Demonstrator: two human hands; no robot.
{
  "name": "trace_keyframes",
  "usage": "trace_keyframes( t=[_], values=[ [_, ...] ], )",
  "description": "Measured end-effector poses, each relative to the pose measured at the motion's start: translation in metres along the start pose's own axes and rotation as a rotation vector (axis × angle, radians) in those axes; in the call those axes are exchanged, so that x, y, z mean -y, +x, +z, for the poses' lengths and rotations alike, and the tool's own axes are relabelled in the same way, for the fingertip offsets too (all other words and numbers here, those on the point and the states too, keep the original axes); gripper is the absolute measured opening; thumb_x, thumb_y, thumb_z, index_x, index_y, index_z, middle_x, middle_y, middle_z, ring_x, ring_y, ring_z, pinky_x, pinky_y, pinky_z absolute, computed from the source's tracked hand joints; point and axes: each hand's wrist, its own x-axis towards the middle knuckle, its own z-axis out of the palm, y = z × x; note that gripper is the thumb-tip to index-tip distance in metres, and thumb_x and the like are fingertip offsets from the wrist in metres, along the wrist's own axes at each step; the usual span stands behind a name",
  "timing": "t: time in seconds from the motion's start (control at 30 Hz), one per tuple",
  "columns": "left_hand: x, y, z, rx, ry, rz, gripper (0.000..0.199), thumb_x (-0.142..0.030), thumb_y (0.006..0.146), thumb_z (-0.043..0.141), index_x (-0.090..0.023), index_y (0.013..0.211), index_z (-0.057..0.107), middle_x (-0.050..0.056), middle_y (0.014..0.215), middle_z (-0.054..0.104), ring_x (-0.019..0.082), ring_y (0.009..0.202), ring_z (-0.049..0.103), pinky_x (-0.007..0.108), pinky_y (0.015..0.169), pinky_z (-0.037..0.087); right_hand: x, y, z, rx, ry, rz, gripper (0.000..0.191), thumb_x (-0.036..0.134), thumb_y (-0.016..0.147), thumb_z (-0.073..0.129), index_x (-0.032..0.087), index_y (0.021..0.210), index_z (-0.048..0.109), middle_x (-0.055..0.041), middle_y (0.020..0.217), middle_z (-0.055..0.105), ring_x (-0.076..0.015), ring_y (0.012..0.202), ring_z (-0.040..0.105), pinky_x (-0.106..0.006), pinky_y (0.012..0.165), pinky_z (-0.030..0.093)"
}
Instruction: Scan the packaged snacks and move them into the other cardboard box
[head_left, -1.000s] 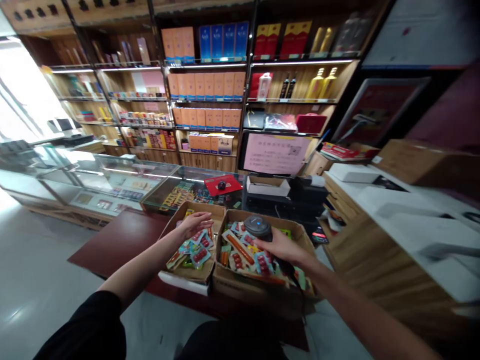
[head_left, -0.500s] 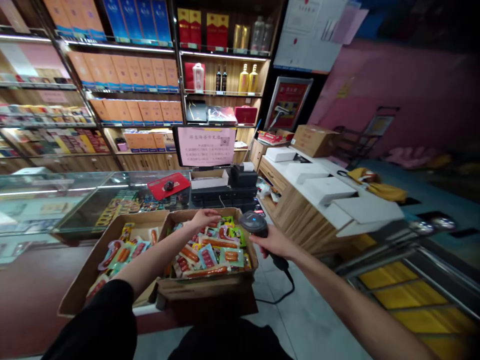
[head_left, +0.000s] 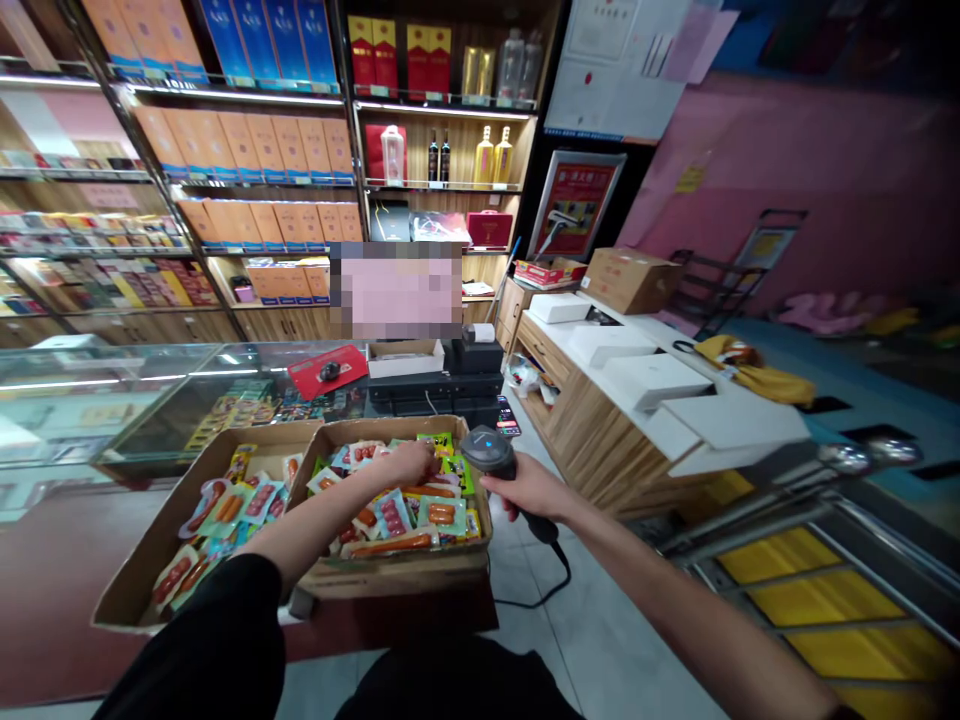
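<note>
In the head view my right hand [head_left: 531, 487] is wrapped round the handle of a black barcode scanner [head_left: 487, 452], its cable hanging below. The scanner's head is at the right rim of a cardboard box [head_left: 390, 578] full of packaged sausages [head_left: 441, 513]. My left hand [head_left: 411, 462] reaches into that box, fingers curled down among the packets at the far right; what they grip, if anything, is hidden. My left forearm crosses over a second cardboard box [head_left: 124, 570], on the left, which also holds sausage packets [head_left: 229, 508].
Behind the boxes stand a receipt printer [head_left: 480, 352], a blurred-out screen [head_left: 397, 290] and a glass display counter [head_left: 157, 400]. A phone [head_left: 508, 416] lies beyond the scanner. White boxes [head_left: 652, 380] line the right counter; a metal rack [head_left: 810, 580] is at lower right.
My left hand has moved down into the right-hand box, among the packets. The boxes and scanner appear slightly further left in view; my right hand still holds the scanner.
</note>
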Motion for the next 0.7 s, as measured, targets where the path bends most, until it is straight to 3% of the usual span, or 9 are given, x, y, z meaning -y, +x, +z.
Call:
trace_keyframes(
  t=[0.13,0.27,0.37,0.5,0.6,0.7],
  values=[
    [-0.005,0.003,-0.001,0.003,0.230,0.140,0.023,-0.003,0.061,0.073,-0.022,0.059,0.061,0.012,0.076,0.066,0.030,0.096,0.061,0.036,0.094,0.042,0.006,0.003,0.004,0.025,-0.001,-0.003,0.022,0.026,0.082,0.073,0.020,0.080,0.052,0.0091,0.043,0.054,-0.0091,0.036,0.054,-0.016,0.035,0.042],
    [-0.006,-0.011,-0.016,-0.046,0.145,0.158,0.018,-0.006,0.068,0.072,-0.022,0.065,0.064,0.013,0.090,0.069,0.029,0.102,0.061,0.035,0.097,0.041,0.009,0.008,0.008,0.063,-0.009,-0.045,0.021,0.027,0.084,0.071,0.020,0.084,0.051,0.0090,0.043,0.054,-0.0097,0.035,0.053,-0.017,0.035,0.042],
    [-0.003,-0.031,-0.031,-0.161,-0.095,0.072,0.012,-0.017,0.072,0.077,-0.021,0.077,0.067,0.009,0.092,0.069,0.024,0.094,0.063,0.030,0.090,0.046,0.006,0.015,0.013,0.071,0.003,-0.095,0.024,0.032,0.082,0.072,0.020,0.085,0.052,0.0082,0.045,0.056,-0.0112,0.037,0.055,-0.020,0.037,0.046],
    [0.005,-0.062,-0.050,-0.254,-0.655,-0.131,0.023,-0.034,0.079,0.077,-0.019,0.091,0.064,0.003,0.082,0.068,0.016,0.073,0.065,0.026,0.071,0.051,0.009,0.025,0.025,0.119,-0.034,-0.132,0.028,0.039,0.081,0.073,0.019,0.089,0.054,0.0063,0.048,0.058,-0.0136,0.041,0.058,-0.024,0.041,0.051],
    [0.011,-0.089,-0.065,-0.341,-1.009,-0.214,0.036,-0.031,0.076,0.081,-0.019,0.105,0.063,0.002,0.085,0.069,0.014,0.071,0.066,0.025,0.069,0.053,0.022,0.031,0.040,0.178,-0.082,-0.162,0.031,0.041,0.080,0.074,0.019,0.094,0.058,0.0057,0.048,0.060,-0.0144,0.041,0.060,-0.024,0.042,0.051],
    [0.018,-0.116,-0.076,-0.355,-1.239,-0.324,0.034,-0.037,0.079,0.079,-0.018,0.104,0.064,0.005,0.084,0.070,0.016,0.070,0.068,0.029,0.070,0.057,0.042,0.034,0.059,0.223,-0.148,-0.175,0.027,0.038,0.082,0.072,0.018,0.093,0.059,0.0044,0.048,0.060,-0.0146,0.043,0.061,-0.023,0.044,0.050]
  ],
)
